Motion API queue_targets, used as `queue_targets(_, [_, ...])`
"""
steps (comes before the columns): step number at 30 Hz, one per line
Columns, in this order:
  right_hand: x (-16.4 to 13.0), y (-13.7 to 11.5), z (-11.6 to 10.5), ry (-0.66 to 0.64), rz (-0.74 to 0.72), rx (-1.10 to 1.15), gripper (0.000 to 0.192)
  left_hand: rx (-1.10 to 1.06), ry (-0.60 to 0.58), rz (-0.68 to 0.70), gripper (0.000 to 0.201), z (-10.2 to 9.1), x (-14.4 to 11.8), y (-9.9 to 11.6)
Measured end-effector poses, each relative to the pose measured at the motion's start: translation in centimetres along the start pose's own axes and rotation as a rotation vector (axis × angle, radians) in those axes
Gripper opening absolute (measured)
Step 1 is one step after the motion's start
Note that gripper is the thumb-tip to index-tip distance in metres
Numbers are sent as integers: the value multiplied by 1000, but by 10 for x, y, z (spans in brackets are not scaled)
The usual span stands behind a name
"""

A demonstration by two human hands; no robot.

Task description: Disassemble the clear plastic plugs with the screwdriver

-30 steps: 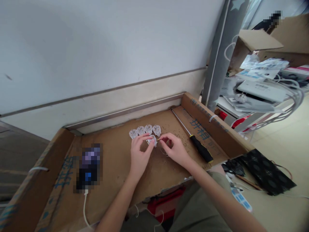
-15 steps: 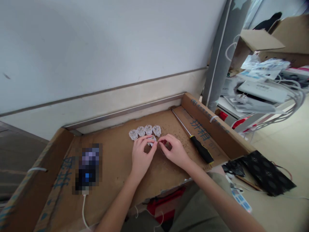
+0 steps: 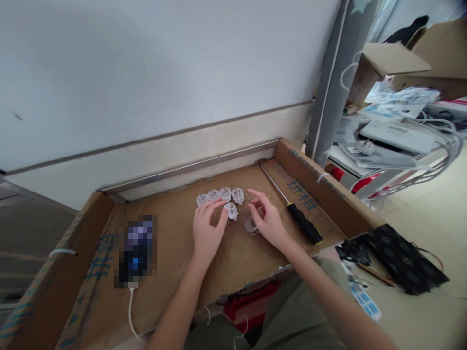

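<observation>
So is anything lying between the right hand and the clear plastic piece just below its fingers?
Nothing visible. The right hand hovers directly over the clear plastic piece, only bare cardboard tray around it. The left hand is beside the white piece.

R hand (image 3: 269, 221) off white part (image 3: 231, 211)

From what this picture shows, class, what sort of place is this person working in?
Probably a small workshop or storeroom for hand assembly. A flattened cardboard box serves as the bench, a row of small white plastic parts and a screwdriver lie on it, and cartons and cables crowd the shelves alongside.
</observation>
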State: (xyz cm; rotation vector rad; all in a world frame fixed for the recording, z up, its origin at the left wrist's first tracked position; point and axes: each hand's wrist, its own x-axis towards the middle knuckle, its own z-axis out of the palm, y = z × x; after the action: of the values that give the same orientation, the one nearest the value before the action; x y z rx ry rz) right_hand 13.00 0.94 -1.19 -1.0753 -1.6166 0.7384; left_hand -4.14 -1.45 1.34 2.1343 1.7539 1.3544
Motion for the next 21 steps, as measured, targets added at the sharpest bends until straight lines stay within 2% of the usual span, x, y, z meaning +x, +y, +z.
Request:
queue_targets(3, [2, 1, -2, 34, 21, 10, 24, 39, -219, 109, 23, 3, -4, 5])
queue_targets(5, [3, 1, -3, 78, 50, 16, 22, 93, -371, 162, 39, 7, -9, 9])
queue_targets(7, [3, 3, -5, 117, 76, 18, 23, 134, -440, 178, 53, 10, -13, 11])
queue_targets(11, [2, 4, -8, 131, 97, 5, 24, 161, -433, 161, 45, 11, -15, 10])
queue_targets(14, [-3, 3, -7, 88, 74, -16, 19, 160, -411, 143, 39, 10, -12, 10])
queue_targets(18, [-11, 0, -3, 1, 22, -39, 13, 151, -338, 91, 42, 8, -8, 9])
queue_targets(21, [-11, 1, -1, -7, 26, -33, 16, 105, -348, 53, 45, 9, -8, 8])
